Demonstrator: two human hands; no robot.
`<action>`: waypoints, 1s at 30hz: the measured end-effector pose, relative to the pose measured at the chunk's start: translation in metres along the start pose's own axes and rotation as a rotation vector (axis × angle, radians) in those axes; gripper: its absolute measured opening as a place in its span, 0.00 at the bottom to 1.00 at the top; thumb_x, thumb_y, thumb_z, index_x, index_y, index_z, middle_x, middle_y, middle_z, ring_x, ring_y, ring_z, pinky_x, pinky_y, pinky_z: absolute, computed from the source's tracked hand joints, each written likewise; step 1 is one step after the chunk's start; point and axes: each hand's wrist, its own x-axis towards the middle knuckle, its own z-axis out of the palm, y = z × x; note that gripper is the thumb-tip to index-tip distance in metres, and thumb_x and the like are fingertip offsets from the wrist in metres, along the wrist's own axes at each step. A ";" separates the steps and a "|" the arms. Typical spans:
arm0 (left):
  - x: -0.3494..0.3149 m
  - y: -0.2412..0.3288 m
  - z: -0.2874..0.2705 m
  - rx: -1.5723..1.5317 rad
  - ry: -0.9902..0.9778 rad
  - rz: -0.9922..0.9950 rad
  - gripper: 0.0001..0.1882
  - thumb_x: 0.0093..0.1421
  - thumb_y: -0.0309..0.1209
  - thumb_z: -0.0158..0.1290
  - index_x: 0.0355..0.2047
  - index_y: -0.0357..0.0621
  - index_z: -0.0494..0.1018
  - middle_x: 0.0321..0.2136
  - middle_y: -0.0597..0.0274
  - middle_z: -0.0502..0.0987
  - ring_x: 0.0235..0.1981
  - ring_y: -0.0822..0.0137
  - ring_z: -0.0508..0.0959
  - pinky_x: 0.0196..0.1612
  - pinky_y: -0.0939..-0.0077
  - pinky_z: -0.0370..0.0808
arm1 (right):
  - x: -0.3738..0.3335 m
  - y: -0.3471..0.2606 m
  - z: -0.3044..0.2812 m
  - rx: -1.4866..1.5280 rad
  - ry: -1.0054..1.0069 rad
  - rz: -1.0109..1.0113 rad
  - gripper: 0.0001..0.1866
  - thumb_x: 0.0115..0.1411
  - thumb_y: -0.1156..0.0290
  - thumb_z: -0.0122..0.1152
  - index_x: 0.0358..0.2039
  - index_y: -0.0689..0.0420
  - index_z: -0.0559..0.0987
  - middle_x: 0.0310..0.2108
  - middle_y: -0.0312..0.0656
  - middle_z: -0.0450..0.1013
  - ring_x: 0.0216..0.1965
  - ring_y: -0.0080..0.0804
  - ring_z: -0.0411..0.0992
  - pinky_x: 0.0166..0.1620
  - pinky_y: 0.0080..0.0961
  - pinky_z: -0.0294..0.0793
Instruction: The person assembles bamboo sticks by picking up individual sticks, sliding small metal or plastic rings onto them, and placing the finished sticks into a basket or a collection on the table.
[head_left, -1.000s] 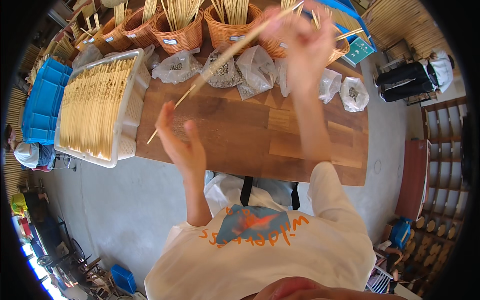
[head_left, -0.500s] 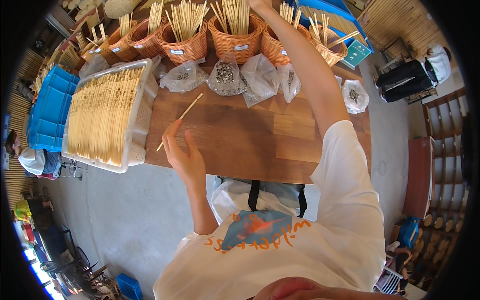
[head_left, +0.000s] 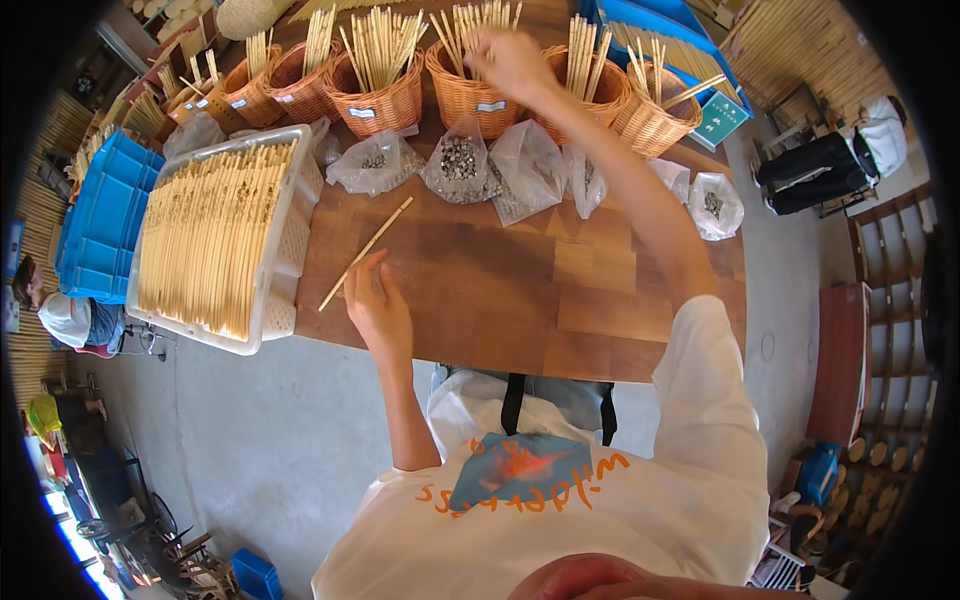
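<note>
A thin pale bamboo stick (head_left: 366,254) lies slantwise on the wooden table (head_left: 480,270), left of the middle. Beside it is my left hand (head_left: 382,312), open, its loosely bent fingertips right at the stick and its thumb apart. My right hand (head_left: 512,68) is stretched far forward over the rim of a wicker basket (head_left: 468,98) of upright sticks. Its fingers are curled together in front of those sticks; whatever they may hold is too small or hidden to make out.
More wicker baskets (head_left: 375,108) of sticks line the far edge. Before them lie clear plastic bags (head_left: 458,165) with small grey pieces. At left stands a white crate (head_left: 262,310) full of sticks, with blue crates (head_left: 100,220) beyond. Another person (head_left: 815,160) is off to the right.
My right hand has come back toward me and down to the basket rim. The left hand has drawn back slightly from over the stick, which stays in place on the table.
</note>
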 end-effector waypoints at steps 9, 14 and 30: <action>0.034 -0.077 0.039 0.488 -0.004 0.087 0.15 0.59 0.26 0.60 0.48 0.41 0.77 0.41 0.53 0.77 0.47 0.50 0.74 0.50 0.54 0.70 | -0.091 -0.050 0.058 0.122 -0.338 -0.022 0.10 0.57 0.66 0.68 0.28 0.60 0.85 0.29 0.52 0.80 0.32 0.53 0.79 0.37 0.44 0.80; 0.042 -0.095 0.037 0.436 -0.053 0.067 0.10 0.58 0.26 0.61 0.41 0.42 0.79 0.39 0.55 0.78 0.45 0.50 0.76 0.49 0.56 0.70 | -0.102 -0.058 0.068 0.004 -0.406 0.070 0.06 0.55 0.69 0.68 0.29 0.58 0.85 0.33 0.51 0.80 0.38 0.51 0.79 0.40 0.45 0.78; 0.010 0.023 0.007 -0.038 0.073 0.029 0.03 0.65 0.22 0.56 0.39 0.39 0.75 0.31 0.57 0.76 0.28 0.61 0.77 0.30 0.67 0.74 | -0.113 -0.072 0.007 0.619 0.000 0.293 0.09 0.63 0.76 0.63 0.43 0.63 0.84 0.39 0.45 0.84 0.40 0.27 0.82 0.44 0.20 0.80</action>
